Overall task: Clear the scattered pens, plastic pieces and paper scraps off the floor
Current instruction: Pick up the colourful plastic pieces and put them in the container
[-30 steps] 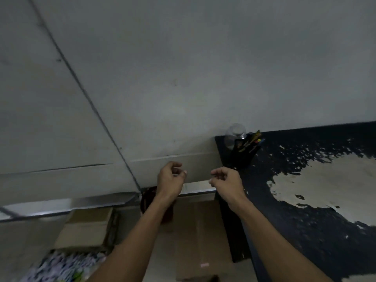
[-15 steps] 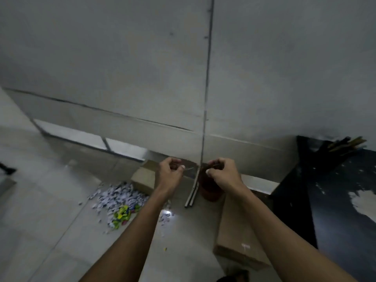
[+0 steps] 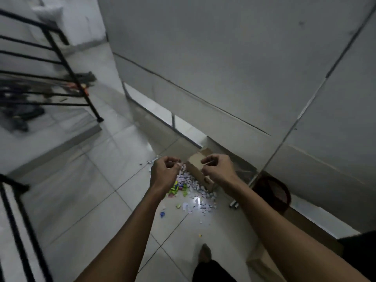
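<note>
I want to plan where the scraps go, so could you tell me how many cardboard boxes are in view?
2: a small cardboard box behind the hands beside the scrap pile, and a flat cardboard box along the wall, lower right. Others may be hidden.

Your left hand [image 3: 165,173] is covering part of the paper scraps [image 3: 193,186]; whether either hand is pinching anything is too small to tell. The rack [image 3: 30,88] at left is blurring out.
</note>
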### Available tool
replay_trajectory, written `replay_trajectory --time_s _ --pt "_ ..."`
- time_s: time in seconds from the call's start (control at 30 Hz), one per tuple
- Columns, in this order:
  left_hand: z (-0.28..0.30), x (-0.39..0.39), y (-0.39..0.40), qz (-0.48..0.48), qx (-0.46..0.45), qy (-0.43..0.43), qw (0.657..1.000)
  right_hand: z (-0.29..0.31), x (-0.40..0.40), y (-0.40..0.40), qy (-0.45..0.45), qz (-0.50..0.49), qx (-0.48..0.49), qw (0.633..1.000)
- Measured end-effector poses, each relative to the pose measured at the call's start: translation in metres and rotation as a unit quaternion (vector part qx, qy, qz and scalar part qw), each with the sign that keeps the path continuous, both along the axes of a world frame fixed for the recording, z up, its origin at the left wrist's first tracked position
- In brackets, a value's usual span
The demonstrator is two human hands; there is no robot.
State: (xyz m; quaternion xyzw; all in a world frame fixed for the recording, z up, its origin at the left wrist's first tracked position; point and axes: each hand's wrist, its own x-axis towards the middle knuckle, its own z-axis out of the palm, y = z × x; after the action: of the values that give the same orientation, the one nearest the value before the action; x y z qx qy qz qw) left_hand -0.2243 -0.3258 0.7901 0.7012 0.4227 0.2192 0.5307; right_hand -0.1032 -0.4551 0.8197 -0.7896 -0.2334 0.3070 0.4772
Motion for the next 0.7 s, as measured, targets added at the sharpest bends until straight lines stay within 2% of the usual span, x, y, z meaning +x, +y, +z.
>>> replay_trajectory --time_s 0.1,0.27,0.7 --pt "-0.004 -0.011 0.027 0.019 -0.002 0.003 1.0 -0.004 -0.003 0.036 0.005 0.04 -0.002 0.999" --pt "-0.018 -0.014 0.092 0.048 -0.01 0.022 0.999 -0.027 0.002 0.118 0.011 0.047 0.003 0.999" --pt "-0.036 0.039 0.254 0.008 -0.005 0.121 0.993 -0.059 0.059 0.281 0.091 -0.013 -0.028 0.995"
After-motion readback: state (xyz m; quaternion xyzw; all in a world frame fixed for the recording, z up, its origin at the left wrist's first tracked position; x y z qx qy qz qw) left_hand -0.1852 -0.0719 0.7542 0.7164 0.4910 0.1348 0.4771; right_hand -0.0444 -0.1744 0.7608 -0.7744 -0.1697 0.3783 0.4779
